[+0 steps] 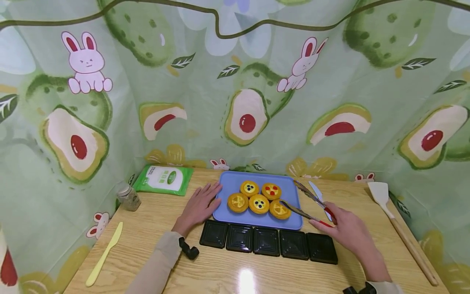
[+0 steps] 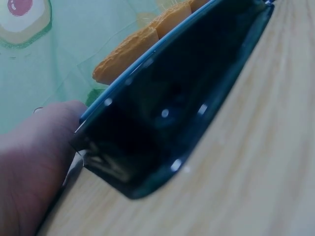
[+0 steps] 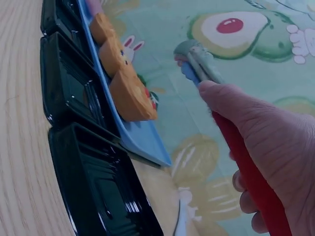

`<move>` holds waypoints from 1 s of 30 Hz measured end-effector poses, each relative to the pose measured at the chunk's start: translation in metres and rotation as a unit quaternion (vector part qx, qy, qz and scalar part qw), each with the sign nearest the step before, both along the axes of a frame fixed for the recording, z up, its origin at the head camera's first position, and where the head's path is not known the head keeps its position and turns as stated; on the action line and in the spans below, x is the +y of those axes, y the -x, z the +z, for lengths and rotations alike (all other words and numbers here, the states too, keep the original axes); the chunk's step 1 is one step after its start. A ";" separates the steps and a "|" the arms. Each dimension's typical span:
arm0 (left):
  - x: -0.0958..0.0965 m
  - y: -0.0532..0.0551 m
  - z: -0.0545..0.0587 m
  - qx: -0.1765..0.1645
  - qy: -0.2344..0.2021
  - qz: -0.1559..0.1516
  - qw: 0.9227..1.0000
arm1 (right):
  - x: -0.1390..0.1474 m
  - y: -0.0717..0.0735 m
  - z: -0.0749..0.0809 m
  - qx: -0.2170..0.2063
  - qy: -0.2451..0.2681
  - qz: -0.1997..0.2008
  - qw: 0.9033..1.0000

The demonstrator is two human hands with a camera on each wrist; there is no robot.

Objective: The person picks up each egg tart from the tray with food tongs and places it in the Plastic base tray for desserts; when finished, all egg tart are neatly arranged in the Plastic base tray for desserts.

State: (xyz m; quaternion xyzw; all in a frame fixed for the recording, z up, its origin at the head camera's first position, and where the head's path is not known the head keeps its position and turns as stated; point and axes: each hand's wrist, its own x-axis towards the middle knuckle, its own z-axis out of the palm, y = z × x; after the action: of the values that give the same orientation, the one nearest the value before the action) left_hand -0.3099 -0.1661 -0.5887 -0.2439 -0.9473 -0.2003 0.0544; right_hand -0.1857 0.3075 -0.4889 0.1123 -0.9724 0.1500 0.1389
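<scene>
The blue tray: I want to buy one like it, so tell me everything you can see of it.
The tray is pale blue, rectangular with rounded corners and a low raised rim, and looks like plastic. It lies flat on the wooden-looking table. Five round tarts sit on it, two behind three. The left hand is at its left edge, apparently touching the rim; black containers line its near side, whether touching it is hard to tell, and the tongs reach over its right side.

The head view is bright and even, with white glare (image 1: 247, 281) low on the bench (image 1: 293, 279). Both wrist views are dimmer; the left is soft, perhaps out of focus, highlights dotting the black tray (image 2: 187, 73).
</scene>
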 end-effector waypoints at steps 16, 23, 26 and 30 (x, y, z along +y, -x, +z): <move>0.000 0.002 -0.007 0.013 -0.006 0.001 1.000 | -0.015 0.003 -0.021 -0.069 -0.018 0.011 0.997; 0.000 0.000 -0.007 0.010 -0.002 0.005 1.000 | -0.018 0.002 -0.024 -0.081 -0.023 0.014 0.996; 0.001 0.000 -0.005 0.008 -0.001 0.004 1.000 | -0.020 0.002 -0.025 -0.083 -0.024 0.018 0.996; 0.000 0.001 -0.004 0.014 -0.010 -0.002 1.000 | -0.023 0.003 -0.028 -0.080 -0.031 0.017 0.996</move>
State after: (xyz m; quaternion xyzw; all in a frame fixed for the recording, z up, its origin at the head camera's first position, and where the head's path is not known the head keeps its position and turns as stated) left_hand -0.3107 -0.1657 -0.5929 -0.2480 -0.9439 -0.2068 0.0696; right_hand -0.1886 0.2849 -0.5169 0.1208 -0.9826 0.1305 0.0543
